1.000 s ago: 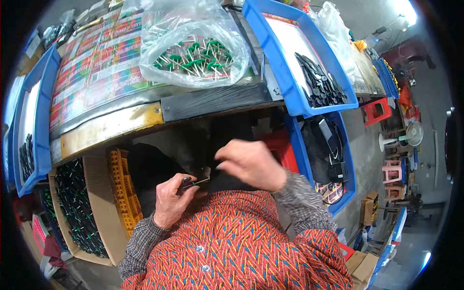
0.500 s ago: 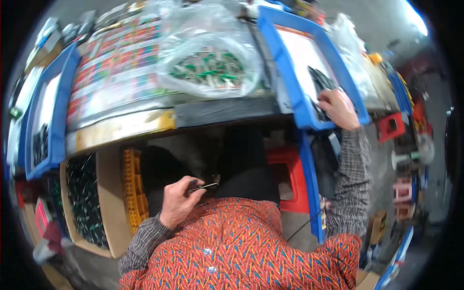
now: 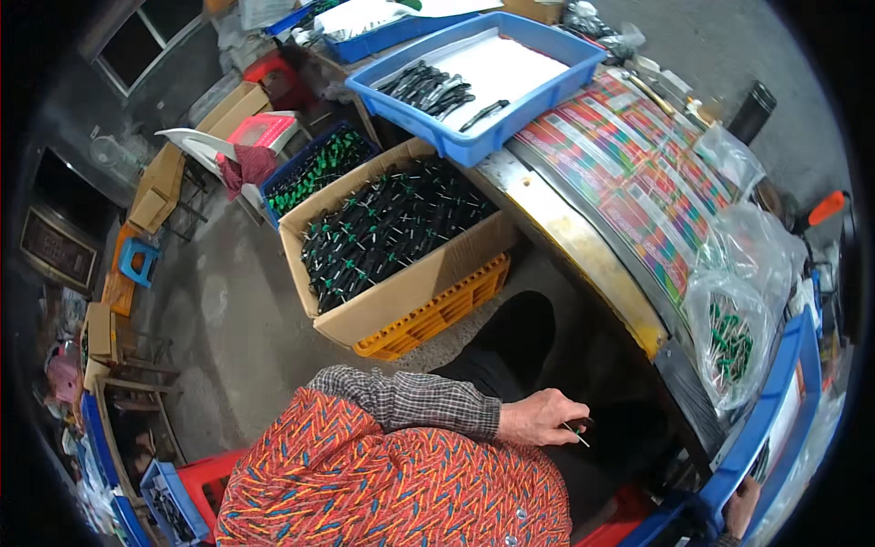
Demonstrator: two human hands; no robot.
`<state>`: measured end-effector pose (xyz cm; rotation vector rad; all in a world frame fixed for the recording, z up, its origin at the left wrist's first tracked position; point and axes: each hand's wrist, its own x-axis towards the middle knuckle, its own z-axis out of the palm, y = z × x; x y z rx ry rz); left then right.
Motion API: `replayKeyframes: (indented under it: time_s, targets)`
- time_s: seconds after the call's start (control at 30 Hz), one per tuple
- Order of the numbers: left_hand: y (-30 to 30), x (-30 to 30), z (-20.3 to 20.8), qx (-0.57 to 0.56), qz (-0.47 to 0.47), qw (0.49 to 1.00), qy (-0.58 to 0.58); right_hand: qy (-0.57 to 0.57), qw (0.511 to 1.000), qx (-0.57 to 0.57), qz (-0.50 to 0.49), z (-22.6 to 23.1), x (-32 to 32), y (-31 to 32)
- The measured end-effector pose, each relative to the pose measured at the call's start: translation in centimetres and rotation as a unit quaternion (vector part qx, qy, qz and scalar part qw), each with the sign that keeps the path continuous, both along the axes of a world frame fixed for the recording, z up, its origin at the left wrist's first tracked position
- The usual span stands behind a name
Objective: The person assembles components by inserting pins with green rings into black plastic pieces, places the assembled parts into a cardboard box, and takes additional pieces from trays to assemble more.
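Note:
My left hand (image 3: 544,417) is closed above my lap. A small dark piece with a thin metal rod (image 3: 578,434) juts from its fingertips; most of the piece is hidden. At the lower right, my right hand (image 3: 743,507) reaches over the side of a blue tray (image 3: 802,360) lined with white. Its fingers show only in part, so what they hold, if anything, is unclear. Beyond that tray on the workbench lies a clear plastic bag (image 3: 706,319) of metal rods with green parts (image 3: 732,342).
A cardboard box (image 3: 415,292) full of black-and-green pieces sits on a yellow plastic crate (image 3: 437,314) to my left. Another blue tray (image 3: 469,150) with black pieces overhangs the bench corner. Printed colourful sheets (image 3: 620,173) cover the bench. A blue stool (image 3: 138,261) stands far left.
The view has swung to the left, bringing the box and floor into the middle. My left hand still holds its piece over my lap; my right hand remains at the right-hand tray.

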<state>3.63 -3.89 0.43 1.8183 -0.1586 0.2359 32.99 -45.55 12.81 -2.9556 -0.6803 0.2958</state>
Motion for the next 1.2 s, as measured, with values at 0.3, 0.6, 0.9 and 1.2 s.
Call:
replayKeyframes:
  time_s: [0.3,0.6,0.9,1.2]
  targets:
    - [1.3,-0.8,0.1,-0.054,0.011,0.998,-0.01,-0.053,0.995,-0.015,-0.085,3.1,-3.5,3.3]
    - [2.3,-1.6,0.2,-0.085,0.037,0.996,-0.013,-0.265,0.937,0.204,-0.1,4.4,-7.9,6.2]
    - [2.8,-1.7,1.2,-0.083,0.029,0.996,-0.003,-0.039,0.907,0.39,-0.152,3.3,-14.6,14.8]
    - [3.5,-1.5,2.1,-0.157,0.015,0.975,0.155,0.27,0.784,0.534,-0.166,-2.7,-18.3,20.3]
